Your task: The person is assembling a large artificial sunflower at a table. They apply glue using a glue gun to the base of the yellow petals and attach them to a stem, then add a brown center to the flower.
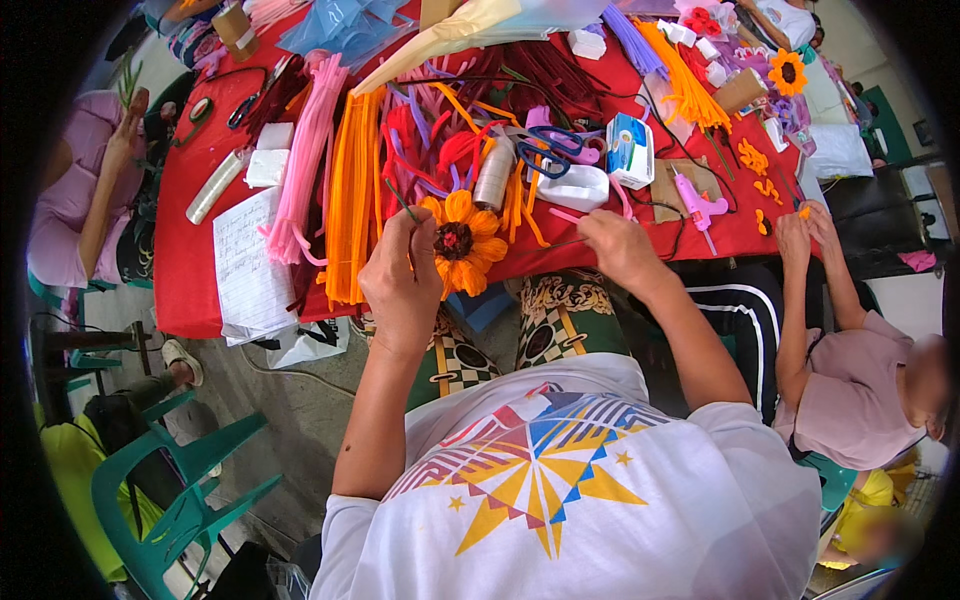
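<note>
My left hand pinches a thin green stem, whose tip shows above the fingers. An orange pipe-cleaner flower with a dark brown and red centre is right beside these fingers, over the table's front edge. My right hand has its fingers bent at a pink pipe cleaner; a thin dark stem or wire also runs to it from near the flower. Whether the fingers grip either one is unclear. Behind the flower lie a roll of clear film and blue-handled scissors.
Orange and pink pipe-cleaner bundles lie left on the red tablecloth, beside a handwritten sheet. A pink glue gun with a dark cord lies right. People sit at both sides; one works with orange pieces at the right.
</note>
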